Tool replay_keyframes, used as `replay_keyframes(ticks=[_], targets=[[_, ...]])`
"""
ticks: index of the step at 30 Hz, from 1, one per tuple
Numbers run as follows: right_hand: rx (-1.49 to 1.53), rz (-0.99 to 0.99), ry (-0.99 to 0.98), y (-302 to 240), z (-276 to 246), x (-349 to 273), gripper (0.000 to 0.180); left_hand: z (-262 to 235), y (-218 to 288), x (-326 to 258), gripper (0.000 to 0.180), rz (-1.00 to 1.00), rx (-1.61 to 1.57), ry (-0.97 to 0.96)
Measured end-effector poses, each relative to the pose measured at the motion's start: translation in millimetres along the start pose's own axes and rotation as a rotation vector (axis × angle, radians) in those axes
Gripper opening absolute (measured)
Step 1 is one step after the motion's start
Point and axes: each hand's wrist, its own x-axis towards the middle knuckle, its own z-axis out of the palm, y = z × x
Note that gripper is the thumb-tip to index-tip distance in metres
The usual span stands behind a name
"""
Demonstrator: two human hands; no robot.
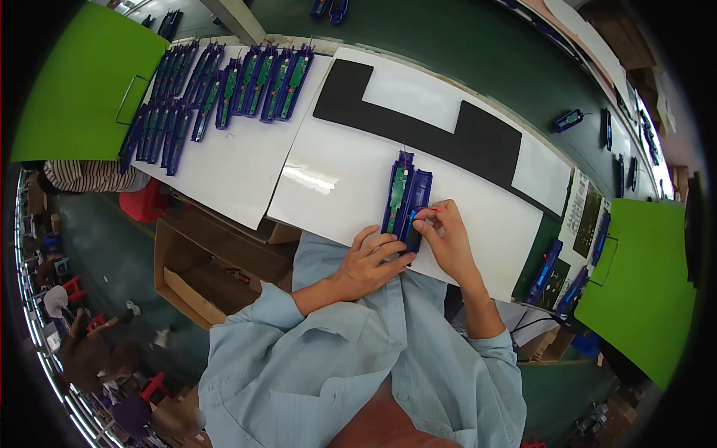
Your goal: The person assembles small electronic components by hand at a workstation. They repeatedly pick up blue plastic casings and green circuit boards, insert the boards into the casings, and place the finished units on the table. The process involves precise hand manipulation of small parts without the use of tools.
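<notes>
Pale shirt point(314, 381), blue casing point(409, 196) partly under left hand point(364, 267), right hand point(451, 245) alongside

2 hands point(368, 263) point(450, 243), 2 grn pnls point(86, 86) point(646, 280) (+1 mat point(418, 137))

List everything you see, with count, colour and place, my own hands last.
Table: one, white, centre and left
Open case: one, blue, centre
Boards: many, green, inside cases
Wire: one, red, by the open case's right half
Other cases: over fifteen, blue, left; some right and beyond
Mat: one, black, table's far side
Panels: two, bright green, left and right
Far surface: one, green, beyond
Boxes: several, brown, below the table
Stools: several, red, left
People: several, varied clothing, left
Shirt: one, light blue, lower centre
Left hand: one, bare, on the open case
Right hand: one, bare, pinching the wire
</notes>
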Motion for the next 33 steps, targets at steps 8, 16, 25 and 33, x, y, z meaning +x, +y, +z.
replay_keyframes(ticks=[8, 16, 25, 33], targets=[[-0.238, -0.189, 0.113, -5, 8, -6, 0.021, -3, 3, 5, 0.033, -0.008, -0.005, 0.023], [-0.143, -0.022, 0.151, -15, 0, -2, 0.023, -1, 5, 5, 0.034, -0.022, -0.047, 0.014], [0.238, -0.100, 0.079, -1, 5, 22, 0.011, -28, -5, 47, 0.040, -0.096, -0.074, 0.098], [0.162, -0.153, 0.075, -5, 7, 22, 0.011, -37, -47, 104, 0.042, 0.029, 0.118, 0.108]])
